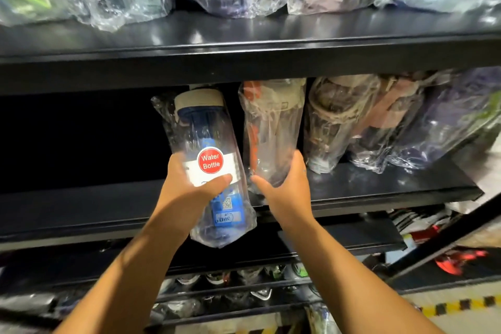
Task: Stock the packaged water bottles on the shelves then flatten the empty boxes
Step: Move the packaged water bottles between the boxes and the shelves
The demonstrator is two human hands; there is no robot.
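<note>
You are holding one packaged bottle in each hand at the black metal middle shelf (379,184). Your left hand (189,184) is wrapping round the waist of the clear plastic water bottle with the blue insides and the round red sticker (207,138), thumb lying across the white label, the loose clear bag crumpling below your grip. Your right hand (287,184) is curling round the lower part of the clear bagged bottle with the orange trim (271,122), which is standing nearly upright just beside the row of bagged bottles (341,122) running toward the shelf's right end (whether its base is resting on the shelf I cannot tell, your hand is covering it). What the coming move turns on is the blue bottle. Its long axis is running from the pale cap, up under the black upper shelf (244,43), down and toward you, so the base is hanging out past the middle shelf's front edge and below it. It is lying directly ahead of your left hand, just left of the orange-trimmed one, almost touching it. As I judge it, you are needing to lift the base over that front edge and swing it upright beside its neighbour.
</note>
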